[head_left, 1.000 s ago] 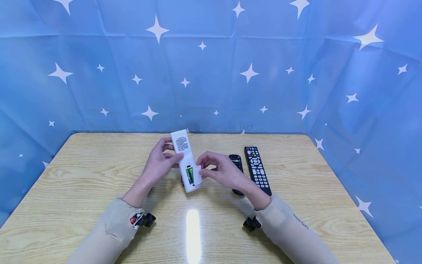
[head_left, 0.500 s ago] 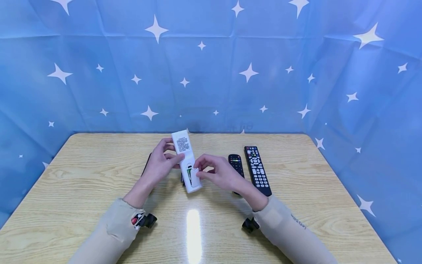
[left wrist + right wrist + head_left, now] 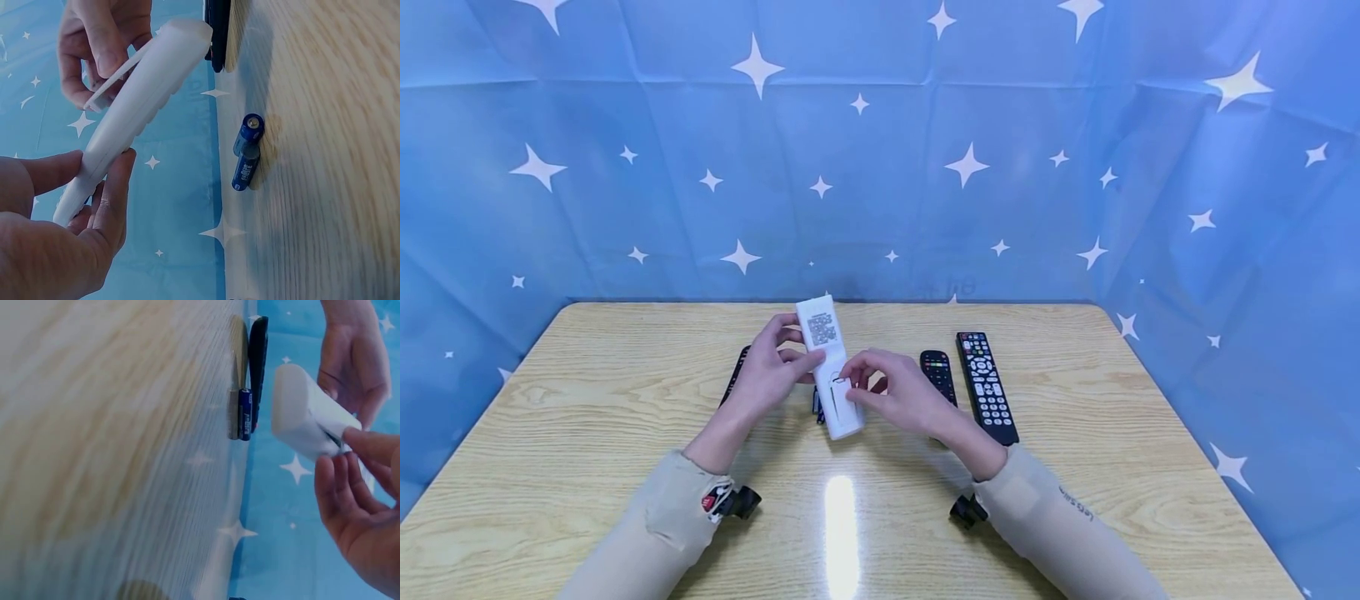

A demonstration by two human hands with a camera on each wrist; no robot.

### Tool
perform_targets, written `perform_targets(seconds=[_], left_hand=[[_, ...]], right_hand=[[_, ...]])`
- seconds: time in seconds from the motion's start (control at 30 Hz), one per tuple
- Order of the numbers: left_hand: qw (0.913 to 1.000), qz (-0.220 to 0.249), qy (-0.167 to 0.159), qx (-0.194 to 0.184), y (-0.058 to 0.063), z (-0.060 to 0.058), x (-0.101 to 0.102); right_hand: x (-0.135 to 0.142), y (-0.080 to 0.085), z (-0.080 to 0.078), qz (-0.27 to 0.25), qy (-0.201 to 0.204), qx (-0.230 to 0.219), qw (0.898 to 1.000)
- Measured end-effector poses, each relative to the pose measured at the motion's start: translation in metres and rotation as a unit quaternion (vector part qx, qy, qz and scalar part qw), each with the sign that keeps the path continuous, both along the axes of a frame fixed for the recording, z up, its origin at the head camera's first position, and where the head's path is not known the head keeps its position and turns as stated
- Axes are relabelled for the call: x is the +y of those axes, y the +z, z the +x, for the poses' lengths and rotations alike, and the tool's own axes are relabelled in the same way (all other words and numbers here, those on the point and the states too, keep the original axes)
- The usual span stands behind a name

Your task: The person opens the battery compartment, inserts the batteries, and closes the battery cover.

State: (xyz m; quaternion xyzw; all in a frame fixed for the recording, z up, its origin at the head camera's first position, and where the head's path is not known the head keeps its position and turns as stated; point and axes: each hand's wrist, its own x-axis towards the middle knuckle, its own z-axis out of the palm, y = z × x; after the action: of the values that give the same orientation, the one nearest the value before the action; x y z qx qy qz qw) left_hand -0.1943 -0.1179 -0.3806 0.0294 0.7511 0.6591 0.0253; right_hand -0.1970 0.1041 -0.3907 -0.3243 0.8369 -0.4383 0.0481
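A white remote control [image 3: 822, 329] is held above the table, its back with a printed label turned toward the head camera. My left hand [image 3: 766, 368] grips its upper part, thumb on the back and fingers on the far side. With thumb and fingers, my right hand [image 3: 901, 393] pinches the white battery cover [image 3: 844, 403] over the lower end. The left wrist view has the cover [image 3: 119, 76] tilted, one end apart from the body. A dark narrow gap runs along the cover's left edge in the head view. The battery inside is hidden.
Two blue batteries [image 3: 247, 153] lie on the wooden table [image 3: 625, 400] beneath the remote. To the right are a small black remote [image 3: 937, 372] and a longer black remote [image 3: 987, 387]. Another black remote [image 3: 735, 375] is partly behind my left wrist. A starry blue cloth [image 3: 880, 167] hangs behind.
The battery cover has moved left over the compartment, and the green battery seen earlier is now covered. The white remote and my left hand have shifted slightly right.
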Motion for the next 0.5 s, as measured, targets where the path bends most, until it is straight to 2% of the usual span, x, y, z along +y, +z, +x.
perform_targets(seconds=[0.33,0.5], left_hand=[[1.0000,-0.003,-0.002,0.003,-0.0007,0.0001,0.0003],[1.0000,0.001,-0.002,0.005,-0.0002,0.0004,0.0003]], right_hand=[[-0.0024,-0.0013,0.0007,0.000,-0.013,0.004,1.000],[-0.0037,-0.0014,0.0014,-0.005,-0.036,-0.025,0.999]])
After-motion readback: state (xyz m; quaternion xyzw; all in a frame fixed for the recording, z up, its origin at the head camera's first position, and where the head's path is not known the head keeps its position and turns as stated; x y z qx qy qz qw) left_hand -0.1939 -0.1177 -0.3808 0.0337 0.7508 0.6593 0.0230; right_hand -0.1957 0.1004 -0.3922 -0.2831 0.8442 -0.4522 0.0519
